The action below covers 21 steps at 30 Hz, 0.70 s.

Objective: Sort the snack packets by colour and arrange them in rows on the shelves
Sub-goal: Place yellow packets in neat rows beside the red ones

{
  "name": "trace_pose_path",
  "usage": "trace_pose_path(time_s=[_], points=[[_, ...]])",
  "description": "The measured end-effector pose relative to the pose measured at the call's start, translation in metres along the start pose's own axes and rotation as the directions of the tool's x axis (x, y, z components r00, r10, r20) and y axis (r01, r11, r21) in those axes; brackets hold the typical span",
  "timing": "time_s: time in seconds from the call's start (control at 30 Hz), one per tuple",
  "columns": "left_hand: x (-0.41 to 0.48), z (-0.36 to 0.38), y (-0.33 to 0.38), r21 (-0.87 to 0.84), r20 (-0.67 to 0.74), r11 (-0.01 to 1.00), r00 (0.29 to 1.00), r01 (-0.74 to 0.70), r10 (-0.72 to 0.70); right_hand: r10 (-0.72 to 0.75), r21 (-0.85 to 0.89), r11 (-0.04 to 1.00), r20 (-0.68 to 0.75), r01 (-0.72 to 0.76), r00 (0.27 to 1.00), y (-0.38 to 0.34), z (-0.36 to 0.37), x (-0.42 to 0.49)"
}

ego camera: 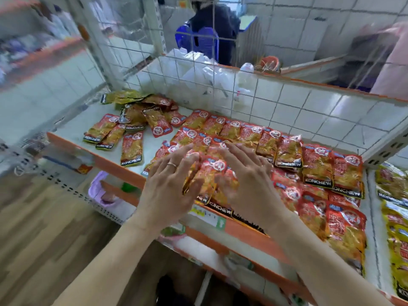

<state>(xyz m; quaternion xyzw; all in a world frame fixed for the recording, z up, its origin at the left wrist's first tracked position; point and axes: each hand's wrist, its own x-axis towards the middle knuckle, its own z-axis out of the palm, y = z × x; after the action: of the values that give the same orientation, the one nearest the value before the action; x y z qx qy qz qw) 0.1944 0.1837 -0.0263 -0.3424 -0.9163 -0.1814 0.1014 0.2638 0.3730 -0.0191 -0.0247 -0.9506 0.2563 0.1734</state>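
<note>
- A small bunch of shiny red snack packets (213,171) is seen near the front of a white shelf with an orange front edge (152,149).
- The bunch is pressed from both sides by two bare hands.
- The left hand (170,186) is laid against the left side of the bunch. Its fingers are kept straight and a little apart, and a thin ring (171,164) is worn on one of them.
- The right hand (247,180) is laid against the right side. Its fingers are kept straight and spread out too.
- The packets are only touched by flat fingers and thumbs.
- Neat rows of red packets (320,168) are laid on the shelf just beside the bunch, to the right and behind it.
- A loose heap of red and gold packets (141,115) is found at the back left of the same shelf, well apart from the hands.
- Yellow packets (395,195) are seen on the next shelf at the far right.
- A wire grid (254,96) is stood up behind the shelf, and white plastic bags (194,69) are piled behind it.
- Far back, a person in a dark top (212,25) is seen by a blue plastic chair (198,40), and this part is blurred.
</note>
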Motion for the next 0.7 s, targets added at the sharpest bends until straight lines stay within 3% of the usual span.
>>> trace_pose_path(time_s=[0.2, 0.7], points=[[-0.031, -0.022, -0.052, 0.043, -0.026, 0.984, 0.985, 0.171, -0.170, -0.094, -0.004, 0.995, 0.060, 0.095, 0.994, -0.045, 0.040, 0.018], [-0.062, -0.088, -0.243, -0.105, -0.034, 0.975, 0.979, 0.194, -0.199, -0.001, -0.021, 1.000, 0.109, 0.004, 0.994, -0.185, 0.143, 0.084]])
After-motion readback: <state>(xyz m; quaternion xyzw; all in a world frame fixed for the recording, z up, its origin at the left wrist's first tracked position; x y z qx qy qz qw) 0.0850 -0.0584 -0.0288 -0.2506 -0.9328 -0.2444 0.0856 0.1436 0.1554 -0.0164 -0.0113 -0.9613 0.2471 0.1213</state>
